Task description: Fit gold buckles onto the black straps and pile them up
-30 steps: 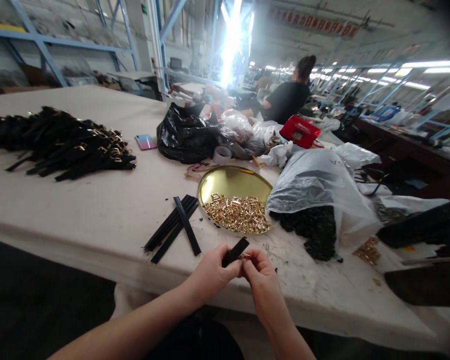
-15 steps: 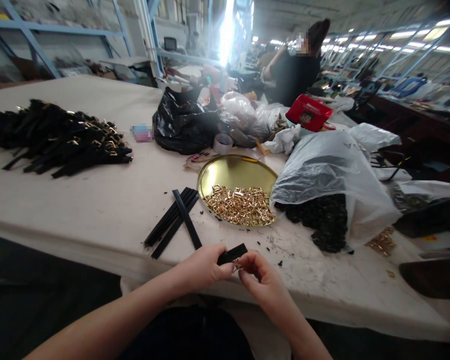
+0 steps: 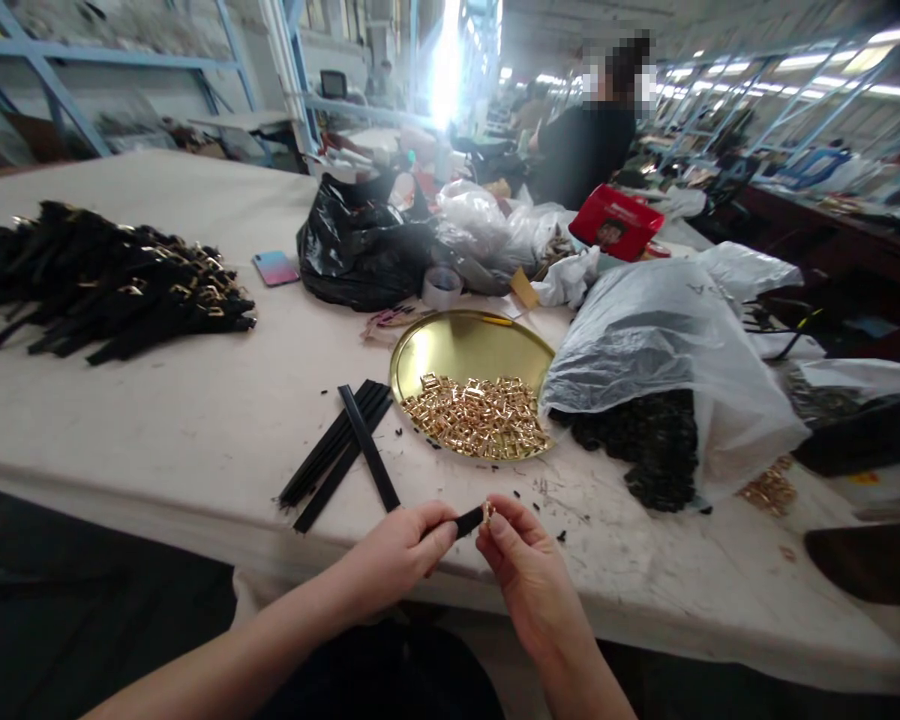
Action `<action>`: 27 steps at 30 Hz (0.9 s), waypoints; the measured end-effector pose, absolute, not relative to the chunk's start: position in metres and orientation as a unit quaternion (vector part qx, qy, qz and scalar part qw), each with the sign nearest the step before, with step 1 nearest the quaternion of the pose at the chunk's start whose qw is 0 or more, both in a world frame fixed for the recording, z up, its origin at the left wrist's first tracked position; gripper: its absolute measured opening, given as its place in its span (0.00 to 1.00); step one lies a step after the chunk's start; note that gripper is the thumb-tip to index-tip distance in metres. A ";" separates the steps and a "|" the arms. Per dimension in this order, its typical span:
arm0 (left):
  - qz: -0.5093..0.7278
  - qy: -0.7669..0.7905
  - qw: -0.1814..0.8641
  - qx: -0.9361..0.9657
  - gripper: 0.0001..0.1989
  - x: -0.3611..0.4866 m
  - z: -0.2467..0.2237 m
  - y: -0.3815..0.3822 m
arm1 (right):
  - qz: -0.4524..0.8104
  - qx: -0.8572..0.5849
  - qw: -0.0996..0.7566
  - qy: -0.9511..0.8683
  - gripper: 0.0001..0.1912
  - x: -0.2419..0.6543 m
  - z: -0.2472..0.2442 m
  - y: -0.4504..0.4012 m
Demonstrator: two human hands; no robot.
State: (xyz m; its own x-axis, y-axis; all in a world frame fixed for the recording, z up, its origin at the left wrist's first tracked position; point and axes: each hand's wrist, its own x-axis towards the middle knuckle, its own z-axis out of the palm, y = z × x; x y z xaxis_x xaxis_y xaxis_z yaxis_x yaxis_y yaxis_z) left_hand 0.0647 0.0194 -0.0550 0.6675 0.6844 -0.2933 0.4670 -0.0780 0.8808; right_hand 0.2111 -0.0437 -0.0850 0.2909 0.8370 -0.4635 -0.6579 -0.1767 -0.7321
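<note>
My left hand (image 3: 412,545) is closed on a black strap (image 3: 373,455), whose short end (image 3: 469,521) sticks out to the right of my fingers. At that end my right hand (image 3: 521,550) pinches a small gold buckle (image 3: 487,512), partly hidden by the fingertips. The strap's longer part runs back from my left hand onto several flat black straps (image 3: 334,450) on the table. Beyond my hands stands a round gold tray (image 3: 450,345) with a heap of gold buckles (image 3: 480,415) in its near half.
A pile of black straps with gold buckles (image 3: 112,280) lies at the left, near a phone (image 3: 275,268). Behind the tray are a black plastic bag (image 3: 367,240) and a tape roll (image 3: 442,287). At the right, a clear bag (image 3: 645,320) spills black pieces (image 3: 664,460). A person (image 3: 589,150) stands farther back.
My left hand has shifted slightly left and down along the strap. My right hand has turned more upright, and the buckle now sits at the strap's end. The view has shifted slightly.
</note>
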 end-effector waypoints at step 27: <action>0.148 0.346 0.472 0.797 0.13 0.058 -0.042 0.000 | 0.508 -0.537 0.609 -0.287 0.13 0.192 -0.090 -0.066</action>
State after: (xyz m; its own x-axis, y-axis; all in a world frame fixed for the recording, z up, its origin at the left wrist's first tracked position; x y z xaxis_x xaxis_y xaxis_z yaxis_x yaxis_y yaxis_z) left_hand 0.0580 0.0001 -0.0425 0.7160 0.6921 -0.0908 0.4123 -0.3144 0.8551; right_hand 0.1923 -0.0663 -0.0896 0.3186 0.9272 -0.1970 -0.3106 -0.0942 -0.9459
